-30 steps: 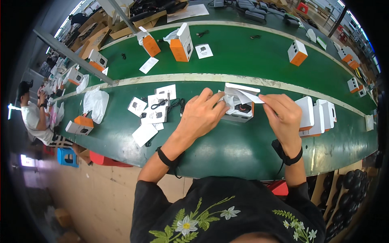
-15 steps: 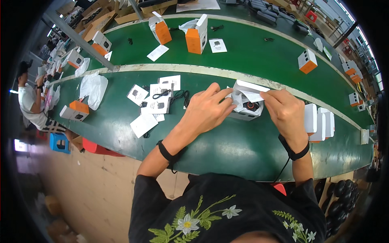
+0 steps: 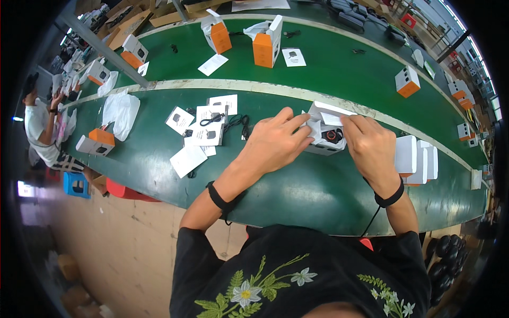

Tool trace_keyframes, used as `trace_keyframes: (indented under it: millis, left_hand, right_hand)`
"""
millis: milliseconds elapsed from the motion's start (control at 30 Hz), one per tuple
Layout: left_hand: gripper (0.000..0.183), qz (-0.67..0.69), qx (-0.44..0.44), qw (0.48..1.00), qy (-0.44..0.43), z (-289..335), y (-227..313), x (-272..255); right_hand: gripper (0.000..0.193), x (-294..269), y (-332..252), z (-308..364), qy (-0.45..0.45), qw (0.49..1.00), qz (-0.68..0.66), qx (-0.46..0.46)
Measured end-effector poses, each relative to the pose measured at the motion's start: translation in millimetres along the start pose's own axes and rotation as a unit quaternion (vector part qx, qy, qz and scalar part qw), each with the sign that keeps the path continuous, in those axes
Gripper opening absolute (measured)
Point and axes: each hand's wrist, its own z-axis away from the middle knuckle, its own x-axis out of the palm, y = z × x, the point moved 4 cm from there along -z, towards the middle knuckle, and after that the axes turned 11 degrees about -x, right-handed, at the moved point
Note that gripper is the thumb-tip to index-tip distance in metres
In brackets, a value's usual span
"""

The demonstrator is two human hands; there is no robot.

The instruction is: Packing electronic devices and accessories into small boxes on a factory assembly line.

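Note:
An open white box (image 3: 324,150) stands in front of me with its lid flap (image 3: 331,108) raised at the far side. Inside, a dark round device with an orange ring (image 3: 333,136) lies in white plastic wrapping (image 3: 315,130). My left hand (image 3: 278,142) is closed at the box's left edge, its fingertips over the side and the wrapping. With thumb and index finger pressed together, my right hand (image 3: 369,148) pinches a white paper (image 3: 332,120) above the device. Whether that paper is a loose leaflet or an inner flap is hard to tell.
Leaflets (image 3: 209,123) and black cables (image 3: 233,124) lie left of my hands. White boxes (image 3: 405,153) stand at right. Orange-and-white boxes (image 3: 263,50) are on the far bench strip. A plastic bag (image 3: 122,114) lies further left, where another person (image 3: 45,127) works.
The view has shifted slightly. Both hands stay at the box, and the right hand with the white paper has moved slightly. The person at far left has raised their hands.

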Motion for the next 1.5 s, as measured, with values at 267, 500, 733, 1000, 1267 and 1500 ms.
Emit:
trace_keyframes:
  millis: [267,500,733,1000,1267,1500]
  left_hand:
    - [0.013,-0.033,-0.019,0.998,-0.047,-10.2,11.4,23.7]
    - [0.009,-0.01,-0.042,0.997,-0.058,-8.9,3.5,30.1]
    - [0.011,0.081,-0.03,0.994,-0.073,-14.7,1.0,25.0]
    - [0.011,0.081,-0.031,0.993,-0.079,-14.6,-2.4,22.0]
    - [0.014,0.072,-0.04,0.993,-0.087,-13.9,-0.5,22.0]
    - [0.016,0.073,-0.035,0.992,-0.098,-11.4,-0.9,23.7]
  right_hand:
    - [0.018,14.1,-0.6,-1.5,-0.033,0.999,-0.026,0.005]
    - [0.01,24.9,3.2,-6.6,-0.08,0.993,-0.076,0.036]
    - [0.005,46.0,12.2,-5.6,-0.108,0.989,-0.093,0.034]
    - [0.007,45.3,2.4,-13.6,-0.068,0.992,-0.08,0.065]
    - [0.011,62.8,-13.4,-12.6,-0.1,0.993,-0.034,0.042]
    - [0.008,61.2,-26.4,-1.8,-0.089,0.994,0.01,0.058]
